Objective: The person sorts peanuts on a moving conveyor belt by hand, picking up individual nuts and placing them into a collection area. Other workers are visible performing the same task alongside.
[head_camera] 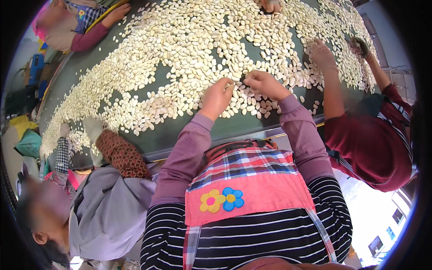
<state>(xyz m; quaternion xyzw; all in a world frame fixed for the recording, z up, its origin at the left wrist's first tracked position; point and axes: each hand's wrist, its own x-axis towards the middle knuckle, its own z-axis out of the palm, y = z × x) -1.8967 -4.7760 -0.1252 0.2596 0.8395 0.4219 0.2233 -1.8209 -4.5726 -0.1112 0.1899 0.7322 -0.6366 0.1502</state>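
Large white beans (189,60) lie spread in a thick layer over a dark green table or belt surface (219,128). My left hand (216,98) is low among the beans near the front edge, thumb and index finger drawn together at the tips. Whether a bean sits between them is too small to tell. Just to its right, my right hand (266,85) reaches in with its fingers curled down at the beans, and its fingertips are partly hidden. A small gap separates the two hands.
A metal edge rail (263,133) runs along the front. At right, a co-worker's hand (324,57) and gloved hand (361,48) touch the beans. Gloved hands (92,128) work at left. Another hand (271,5) is at the far side, and a person's arm (91,36) rests at upper left.
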